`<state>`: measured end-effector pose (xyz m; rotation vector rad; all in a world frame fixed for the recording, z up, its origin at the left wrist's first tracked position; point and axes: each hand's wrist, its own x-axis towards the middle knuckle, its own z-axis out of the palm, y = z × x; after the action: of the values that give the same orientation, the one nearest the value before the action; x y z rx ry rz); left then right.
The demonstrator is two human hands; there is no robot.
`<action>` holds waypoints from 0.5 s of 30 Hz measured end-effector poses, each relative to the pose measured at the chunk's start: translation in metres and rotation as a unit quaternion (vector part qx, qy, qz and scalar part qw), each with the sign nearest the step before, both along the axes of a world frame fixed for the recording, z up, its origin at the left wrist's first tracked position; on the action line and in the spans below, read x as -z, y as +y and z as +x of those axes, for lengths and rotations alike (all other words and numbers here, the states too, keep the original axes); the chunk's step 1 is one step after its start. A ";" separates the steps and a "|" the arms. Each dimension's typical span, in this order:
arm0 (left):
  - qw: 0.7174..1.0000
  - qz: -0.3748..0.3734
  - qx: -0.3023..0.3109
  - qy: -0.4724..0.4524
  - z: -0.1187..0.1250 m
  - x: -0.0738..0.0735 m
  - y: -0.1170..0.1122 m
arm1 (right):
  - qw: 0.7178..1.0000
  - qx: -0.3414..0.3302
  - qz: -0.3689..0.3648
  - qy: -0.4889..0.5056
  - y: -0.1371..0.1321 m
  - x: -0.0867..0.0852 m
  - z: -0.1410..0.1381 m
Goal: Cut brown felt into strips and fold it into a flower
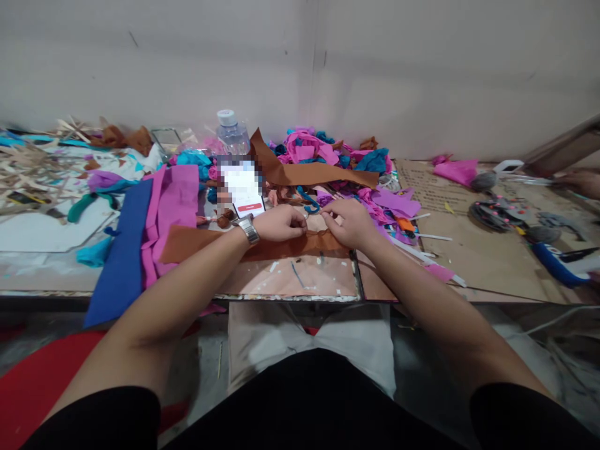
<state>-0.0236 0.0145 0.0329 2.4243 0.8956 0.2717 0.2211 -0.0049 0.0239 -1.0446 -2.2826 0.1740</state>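
A long strip of brown crepe paper (197,242) lies across the table in front of me. My left hand (280,223), with a metal watch on its wrist, is curled shut and pinches the strip's upper edge. My right hand (349,222) is closed too, its fingertips gripping the same brown paper a short way to the right. Both hands nearly touch over the middle of the strip.
A phone (242,187) stands behind my hands, with a water bottle (232,132) beyond it. Blue (122,250) and pink (173,206) paper sheets lie left. Heaps of crumpled coloured paper (323,153) fill the back. Another person's hand (581,182) and tools lie far right.
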 end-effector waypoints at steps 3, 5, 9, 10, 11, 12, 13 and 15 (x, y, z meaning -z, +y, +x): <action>1.000 0.009 -0.005 -0.010 -0.003 0.001 0.003 | 0.996 -0.062 -0.056 -0.007 -0.005 0.002 -0.005; 1.000 0.014 -0.013 -0.016 -0.006 0.000 0.005 | 0.992 -0.070 -0.101 -0.016 -0.006 0.002 -0.005; 0.999 0.017 -0.027 -0.010 -0.009 -0.002 0.006 | 0.989 -0.028 -0.143 -0.015 -0.001 0.000 0.003; 1.000 0.015 -0.026 -0.007 -0.009 -0.003 0.006 | 0.989 -0.012 -0.145 -0.014 0.002 -0.001 0.005; 1.000 0.013 -0.024 -0.006 -0.009 -0.003 0.006 | 0.990 0.003 -0.142 -0.018 0.004 -0.003 0.007; 1.000 0.012 -0.022 -0.006 -0.008 -0.003 0.005 | 0.991 0.018 -0.134 -0.025 0.005 -0.004 0.009; 1.000 0.012 -0.019 -0.006 -0.008 -0.003 0.005 | 0.991 0.034 -0.125 -0.037 0.007 -0.005 0.011; 1.000 0.014 -0.013 -0.010 -0.006 -0.002 0.004 | 0.990 0.065 -0.105 -0.070 0.008 -0.007 0.013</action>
<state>-0.0301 0.0189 0.0353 2.4326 0.9214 0.3209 0.2344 0.0027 0.0311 -1.3468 -2.3492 0.3012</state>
